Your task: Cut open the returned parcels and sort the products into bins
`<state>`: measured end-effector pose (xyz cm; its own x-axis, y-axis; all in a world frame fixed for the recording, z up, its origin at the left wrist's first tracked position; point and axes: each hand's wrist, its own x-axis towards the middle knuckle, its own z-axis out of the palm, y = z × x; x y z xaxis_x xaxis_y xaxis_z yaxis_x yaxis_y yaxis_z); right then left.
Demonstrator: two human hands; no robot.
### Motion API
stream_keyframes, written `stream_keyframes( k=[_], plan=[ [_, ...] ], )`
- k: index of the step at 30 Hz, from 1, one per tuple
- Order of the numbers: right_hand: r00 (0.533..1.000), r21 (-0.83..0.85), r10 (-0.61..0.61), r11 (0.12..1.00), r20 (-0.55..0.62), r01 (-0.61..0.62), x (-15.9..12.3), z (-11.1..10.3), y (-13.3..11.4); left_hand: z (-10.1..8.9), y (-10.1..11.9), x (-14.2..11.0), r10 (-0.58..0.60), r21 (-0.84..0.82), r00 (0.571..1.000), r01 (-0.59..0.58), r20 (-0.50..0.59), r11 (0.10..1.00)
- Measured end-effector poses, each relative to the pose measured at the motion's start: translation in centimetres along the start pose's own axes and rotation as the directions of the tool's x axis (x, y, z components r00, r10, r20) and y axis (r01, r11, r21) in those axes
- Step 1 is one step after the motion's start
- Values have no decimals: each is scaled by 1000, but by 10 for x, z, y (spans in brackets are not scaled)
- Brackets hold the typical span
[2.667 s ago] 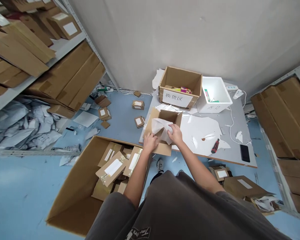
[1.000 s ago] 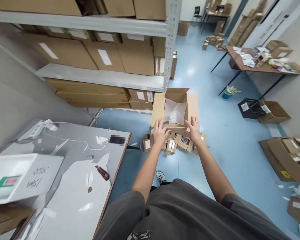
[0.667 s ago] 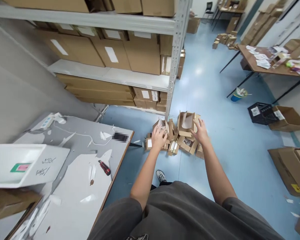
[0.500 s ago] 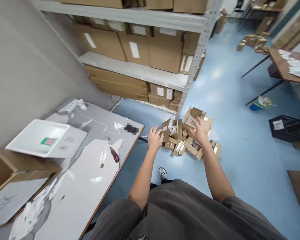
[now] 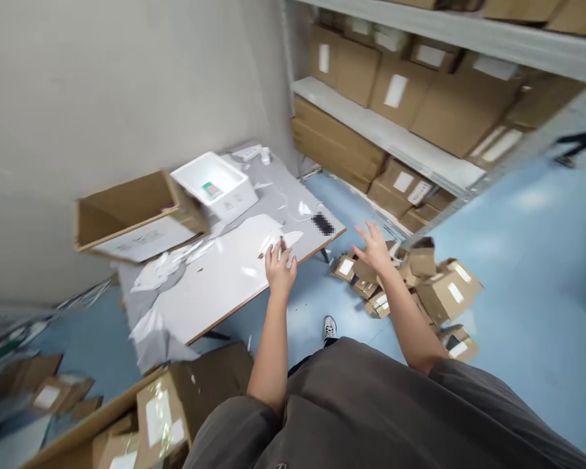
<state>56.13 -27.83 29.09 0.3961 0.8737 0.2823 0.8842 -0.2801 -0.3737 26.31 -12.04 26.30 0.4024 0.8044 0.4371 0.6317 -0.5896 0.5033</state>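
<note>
My left hand (image 5: 280, 270) is over the front edge of the grey table (image 5: 224, 286), its fingers spread and nothing held. Just past its fingertips lies a small red-and-black tool (image 5: 282, 243), partly hidden by the hand and blurred. White paper scraps (image 5: 293, 238) lie around it. My right hand (image 5: 372, 249) hangs in the air right of the table, fingers apart and holding nothing. Behind and below it, opened cardboard boxes (image 5: 442, 296) are heaped on the blue floor.
On the table stand a white bin (image 5: 239, 198) with a green-and-pink item inside and an open carton (image 5: 127, 195). A large carton (image 5: 215, 371) holding smaller boxes is at lower left. Shelving (image 5: 385, 133) loaded with boxes stands behind. A person's leg (image 5: 583, 140) shows far right.
My view has swung left, bringing the whole table and the lower-left carton into sight. Both hands remain raised and spread; the left now appears over the table edge.
</note>
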Motion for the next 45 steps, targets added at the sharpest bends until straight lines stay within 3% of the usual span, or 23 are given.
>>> stream_keyframes(
  k=[6, 9, 12, 15, 17, 21, 24, 27, 30, 32, 35, 41, 45],
  plan=[
    [966, 64, -254, 966, 40, 251, 18, 63, -113, -115, -90, -74, -231, 110, 971, 237, -65, 965],
    [907, 135, -410, 908, 93, 397, 18, 103, -193, -182, -138, -130, -373, 167, 914, 397, -157, 902],
    [816, 233, -563, 818, 130, 526, 9, 148, -287, -250, -180, -199, -490, 212, 833, 543, -259, 812],
    [684, 345, -711, 691, 164, 635, -11, 194, -389, -312, -210, -277, -585, 222, 716, 685, -380, 694],
    [563, 423, -806, 581, 184, 695, -30, 221, -456, -346, -221, -329, -638, 216, 612, 779, -467, 588],
    [290, 547, -941, 337, 173, 766, -82, 258, -573, -392, -217, -425, -702, 157, 381, 918, -602, 364],
    [106, 605, -983, 177, 152, 776, -128, 281, -639, -402, -198, -483, -710, 87, 222, 971, -668, 222],
    [-62, 645, -984, 59, 164, 761, -178, 306, -685, -398, -186, -527, -714, 26, 94, 994, -694, 106],
    [-166, 673, -965, 16, 205, 739, -222, 337, -713, -382, -196, -560, -733, -38, -1, 999, -680, 34],
    [-199, 678, -946, 28, 255, 735, -246, 362, -725, -366, -219, -580, -759, -73, -38, 997, -650, 13],
    [-222, 658, -905, 81, 363, 749, -273, 407, -737, -338, -274, -607, -816, -117, -66, 993, -575, 2],
    [-199, 555, -794, 199, 574, 808, -304, 509, -746, -289, -399, -647, -912, -179, -119, 982, -392, -51],
    [-207, 455, -633, 257, 746, 853, -325, 558, -745, -273, -451, -661, -958, -173, -192, 972, -214, -156]
  ],
)
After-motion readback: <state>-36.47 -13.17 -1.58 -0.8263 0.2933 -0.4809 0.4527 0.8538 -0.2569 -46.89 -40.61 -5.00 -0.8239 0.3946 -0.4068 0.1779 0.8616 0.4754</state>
